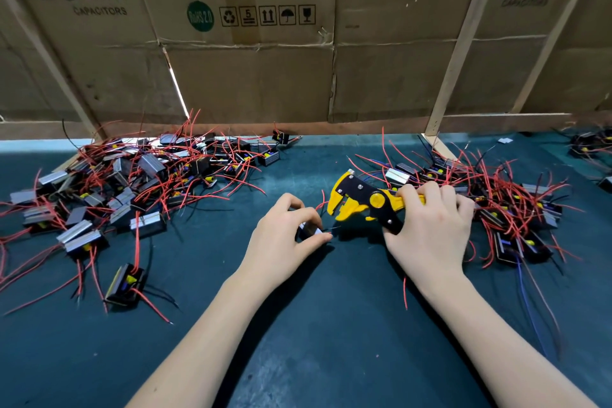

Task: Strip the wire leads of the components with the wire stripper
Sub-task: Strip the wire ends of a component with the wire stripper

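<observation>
Presently: left hand (284,235) pinches component (309,231); right hand (430,228) grips stripper (361,200), head at 9 o'clock, jaws apart.

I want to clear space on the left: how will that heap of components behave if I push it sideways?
The left pile would probably drag as one clump, since its red leads cross and interlock. The thin leads look floppy, likely bending or snagging on the mat. The boxy bodies should slide, not roll.

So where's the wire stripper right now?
In the head view, the wire stripper is right of centre, gripped by the right hand, its jaws pointing left toward the component the left hand holds.
</observation>
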Tool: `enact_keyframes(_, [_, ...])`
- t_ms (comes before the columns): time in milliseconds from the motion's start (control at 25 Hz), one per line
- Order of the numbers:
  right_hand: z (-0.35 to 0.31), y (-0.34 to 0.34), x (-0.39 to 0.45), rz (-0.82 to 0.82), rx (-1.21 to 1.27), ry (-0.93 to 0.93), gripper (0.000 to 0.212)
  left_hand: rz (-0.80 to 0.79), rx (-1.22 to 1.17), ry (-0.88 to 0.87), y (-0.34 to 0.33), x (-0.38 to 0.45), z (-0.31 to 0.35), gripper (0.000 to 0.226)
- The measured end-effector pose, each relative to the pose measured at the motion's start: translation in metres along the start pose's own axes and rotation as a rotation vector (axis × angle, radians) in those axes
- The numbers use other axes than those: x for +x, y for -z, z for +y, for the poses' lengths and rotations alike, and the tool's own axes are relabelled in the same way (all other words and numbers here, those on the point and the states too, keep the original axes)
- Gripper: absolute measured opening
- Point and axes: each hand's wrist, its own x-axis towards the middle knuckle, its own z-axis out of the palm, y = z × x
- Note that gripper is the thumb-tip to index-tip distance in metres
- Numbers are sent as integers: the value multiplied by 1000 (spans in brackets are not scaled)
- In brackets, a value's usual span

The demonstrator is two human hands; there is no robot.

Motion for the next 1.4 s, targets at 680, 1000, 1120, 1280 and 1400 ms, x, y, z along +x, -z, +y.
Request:
enact_keyframes(680, [8,13,-1,-29,32,-89,50,71,-60,139,-5,-2,8,15])
enact_keyframes(1000, [18,13,2,-275,-66,-221,46,308,-432,187,-7,1,15,14])
enact_keyframes(1120, [11,14,3,-295,-69,-191,47,240,-390,154,-11,-1,18,13])
enact_keyframes(1280, [8,15,3,-300,-70,-179,46,198,-348,197,-15,-1,19,19])
enact_keyframes(1400, [7,15,2,-326,-69,-179,47,240,-420,242,-17,-1,22,20])
